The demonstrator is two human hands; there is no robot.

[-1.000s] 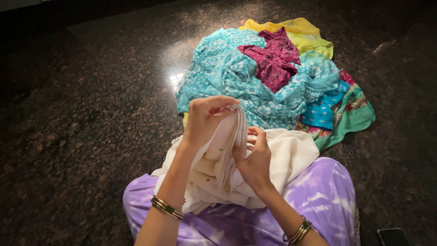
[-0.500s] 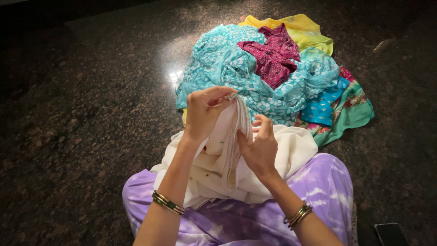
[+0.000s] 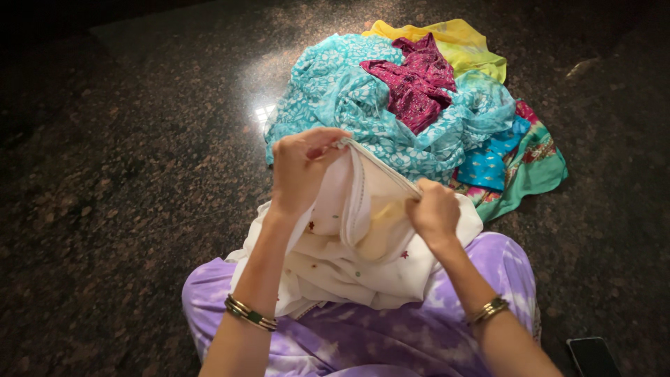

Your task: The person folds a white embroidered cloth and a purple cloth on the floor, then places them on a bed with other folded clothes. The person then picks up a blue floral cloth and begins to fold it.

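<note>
Dark speckled granite floor (image 3: 125, 209), polished enough to throw back a bright glare patch just left of the clothes. No baskets or bins anywhere, just a loose heap sitting straight on the stone toward the far edge of the floor.

Biggest in that heap: turquoise printed cloth (image 3: 335, 98), thin and crumpled, white pattern all over. Under it at the right side, a green-bordered blue cloth (image 3: 520, 164), shinier, with a red patterned band. Yellow sheer cloth (image 3: 453, 42) at the far end, smooth and soft-looking. On top, a bunched magenta cloth (image 3: 415, 87) with fine dots.

Nearer, spread over a lap in purple tie-dye trousers (image 3: 391, 335): cream white garment (image 3: 349, 265), soft, with tiny red and green dots and a narrow stitched edge. Raised and pulled taut between both hands, just this side of the heap.

Left hand (image 3: 300, 167) clenched on the upper edge of the garment, green and gold bangles on the wrist. Right hand (image 3: 434, 209) pinching the same edge lower down, fingers closed, gold bangles too.

Small black phone (image 3: 592, 356) flat on the floor near the right corner.
</note>
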